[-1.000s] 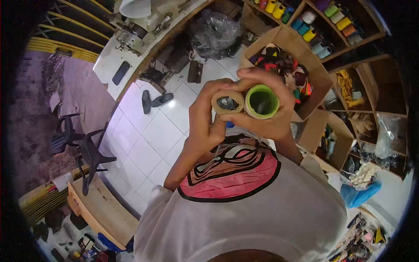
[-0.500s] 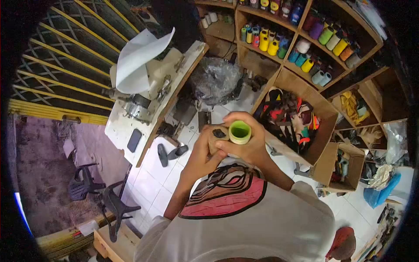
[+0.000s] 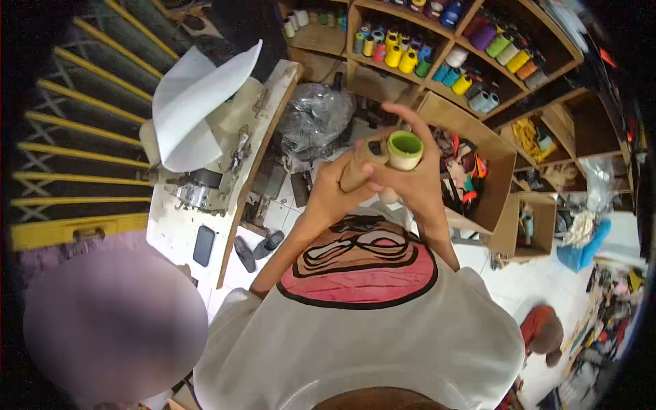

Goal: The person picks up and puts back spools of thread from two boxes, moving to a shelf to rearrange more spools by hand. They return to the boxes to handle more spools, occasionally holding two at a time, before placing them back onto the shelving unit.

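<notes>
Both my hands are raised in front of my chest, close together. Wrapped in my left hand (image 3: 333, 191) is a tan roll (image 3: 357, 169) with a dark hole in its end. My right hand (image 3: 421, 179) grips a hollow, cup-like thread cone (image 3: 405, 152), green inside and pale outside, its opening facing up. The right index finger is lifted and stretched away from it, while the thumb reaches across toward the tan roll. A small pale rounded end (image 3: 389, 196) shows below the right hand; the rest of it is hidden.
At left, a sewing machine table (image 3: 174, 236) carries white sheet material (image 3: 195, 113) and a phone (image 3: 204, 246). Shelves of thread spools (image 3: 400, 55) and a cardboard box (image 3: 502, 195) of scraps stand ahead and right. Sandals (image 3: 268, 243) lie on the floor. A blurred round patch (image 3: 116, 324) covers the lower left.
Both hands have moved up and slightly right with the tan roll and thread cone. My right index finger has lifted. The view has shifted, and the blurred patch has appeared at lower left.
</notes>
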`<action>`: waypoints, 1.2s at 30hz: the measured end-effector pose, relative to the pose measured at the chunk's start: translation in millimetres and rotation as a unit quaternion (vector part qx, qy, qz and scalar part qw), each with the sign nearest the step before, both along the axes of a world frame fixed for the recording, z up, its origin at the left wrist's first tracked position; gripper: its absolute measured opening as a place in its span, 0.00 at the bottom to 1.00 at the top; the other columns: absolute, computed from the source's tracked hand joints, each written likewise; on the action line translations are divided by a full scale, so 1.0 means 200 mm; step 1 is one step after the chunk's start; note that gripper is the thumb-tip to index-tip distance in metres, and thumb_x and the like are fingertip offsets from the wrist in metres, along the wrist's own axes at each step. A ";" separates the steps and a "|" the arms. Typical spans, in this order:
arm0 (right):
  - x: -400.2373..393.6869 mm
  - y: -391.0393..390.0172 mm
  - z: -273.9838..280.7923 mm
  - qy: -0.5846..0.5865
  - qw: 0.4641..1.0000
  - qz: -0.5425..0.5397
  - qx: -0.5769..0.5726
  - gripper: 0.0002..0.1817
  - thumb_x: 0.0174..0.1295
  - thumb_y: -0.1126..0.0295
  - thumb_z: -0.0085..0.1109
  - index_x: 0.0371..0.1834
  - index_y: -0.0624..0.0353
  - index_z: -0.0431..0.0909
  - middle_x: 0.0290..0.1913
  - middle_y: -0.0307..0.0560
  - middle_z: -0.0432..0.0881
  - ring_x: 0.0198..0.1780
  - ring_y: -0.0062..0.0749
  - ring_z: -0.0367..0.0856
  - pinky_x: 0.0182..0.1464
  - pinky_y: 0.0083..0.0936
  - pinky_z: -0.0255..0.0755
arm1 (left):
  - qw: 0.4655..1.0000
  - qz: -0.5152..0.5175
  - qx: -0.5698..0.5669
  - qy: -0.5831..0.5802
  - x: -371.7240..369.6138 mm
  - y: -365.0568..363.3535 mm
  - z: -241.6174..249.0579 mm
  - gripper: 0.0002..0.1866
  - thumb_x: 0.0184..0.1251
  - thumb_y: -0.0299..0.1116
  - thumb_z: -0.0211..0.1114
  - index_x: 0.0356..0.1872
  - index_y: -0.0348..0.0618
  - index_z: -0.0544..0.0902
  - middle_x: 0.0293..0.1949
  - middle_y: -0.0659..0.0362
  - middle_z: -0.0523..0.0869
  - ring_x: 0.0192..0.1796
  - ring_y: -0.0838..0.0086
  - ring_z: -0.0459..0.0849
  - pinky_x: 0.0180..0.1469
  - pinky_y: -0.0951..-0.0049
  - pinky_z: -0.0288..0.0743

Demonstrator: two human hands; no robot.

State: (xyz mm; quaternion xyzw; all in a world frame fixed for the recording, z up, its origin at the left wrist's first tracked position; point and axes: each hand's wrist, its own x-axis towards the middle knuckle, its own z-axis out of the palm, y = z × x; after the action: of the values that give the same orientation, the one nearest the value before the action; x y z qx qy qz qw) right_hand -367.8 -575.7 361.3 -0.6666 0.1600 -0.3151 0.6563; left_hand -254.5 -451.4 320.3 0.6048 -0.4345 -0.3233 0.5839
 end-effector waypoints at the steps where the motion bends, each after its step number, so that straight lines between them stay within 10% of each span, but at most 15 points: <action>1: 0.02 0.01 0.01 0.000 0.999 -0.027 -0.039 0.41 0.43 0.77 0.75 0.64 0.57 0.66 0.45 0.46 0.82 0.46 0.25 0.80 0.48 0.19 0.74 | 0.998 -0.020 0.017 0.048 0.06 0.01 -0.04 0.28 0.58 0.53 0.70 0.44 0.34 0.78 0.32 0.57 0.84 0.34 0.79 0.81 0.36 0.76 0.75; 7: 0.21 0.12 -0.04 -0.205 0.930 -0.141 0.269 0.27 0.56 0.75 0.64 0.59 0.52 0.66 0.47 0.50 0.81 0.46 0.30 0.80 0.40 0.20 0.75 | 0.974 -0.083 -0.035 0.209 0.24 0.08 -0.01 0.22 0.69 0.47 0.61 0.45 0.34 0.74 0.30 0.62 0.78 0.31 0.82 0.75 0.34 0.81 0.69; 12: 0.35 0.18 -0.13 -0.288 0.866 -0.120 0.390 0.22 0.58 0.74 0.60 0.55 0.45 0.66 0.56 0.51 0.75 0.40 0.27 0.74 0.37 0.23 0.73 | 0.969 0.117 -0.109 0.191 0.29 -0.03 0.11 0.22 0.73 0.44 0.58 0.53 0.32 0.71 0.43 0.60 0.78 0.45 0.79 0.74 0.49 0.77 0.69; 15: 0.44 0.27 -0.12 -0.262 0.896 -0.097 0.346 0.23 0.56 0.79 0.60 0.54 0.47 0.66 0.53 0.48 0.75 0.36 0.23 0.71 0.35 0.20 0.71 | 0.953 0.231 -0.149 0.127 0.36 -0.12 0.18 0.25 0.76 0.54 0.48 0.47 0.38 0.73 0.37 0.59 0.76 0.38 0.77 0.73 0.43 0.75 0.70; 24: 0.45 0.23 0.05 -0.159 0.978 -0.098 0.089 0.22 0.50 0.83 0.69 0.49 0.59 0.73 0.48 0.48 0.82 0.34 0.25 0.81 0.30 0.19 0.77 | 0.972 0.029 -0.234 -0.027 0.55 -0.06 0.22 0.26 0.73 0.45 0.55 0.60 0.33 0.70 0.52 0.49 0.79 0.54 0.68 0.77 0.57 0.69 0.69; 30: 0.48 0.25 0.22 -0.083 0.992 -0.070 -0.071 0.32 0.47 0.77 0.75 0.57 0.64 0.72 0.54 0.49 0.83 0.56 0.26 0.78 0.61 0.25 0.68 | 0.972 -0.027 -0.218 -0.079 0.58 0.00 0.16 0.32 0.71 0.52 0.55 0.60 0.30 0.70 0.50 0.44 0.80 0.53 0.61 0.80 0.57 0.66 0.70; 36: 0.49 0.28 0.27 -0.136 0.979 -0.006 -0.149 0.40 0.46 0.79 0.74 0.64 0.63 0.65 0.55 0.51 0.82 0.58 0.28 0.77 0.62 0.26 0.68 | 0.976 -0.061 -0.201 0.056 0.52 0.12 0.28 0.38 0.68 0.56 0.59 0.65 0.31 0.66 0.61 0.51 0.73 0.60 0.67 0.74 0.61 0.69 0.66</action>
State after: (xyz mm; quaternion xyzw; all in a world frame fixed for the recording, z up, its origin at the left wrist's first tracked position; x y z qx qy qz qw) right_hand -270.0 -520.2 416.0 -0.7068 0.0247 -0.4270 0.5634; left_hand -150.0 -428.0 377.0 0.4285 -0.4931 -0.2979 0.6961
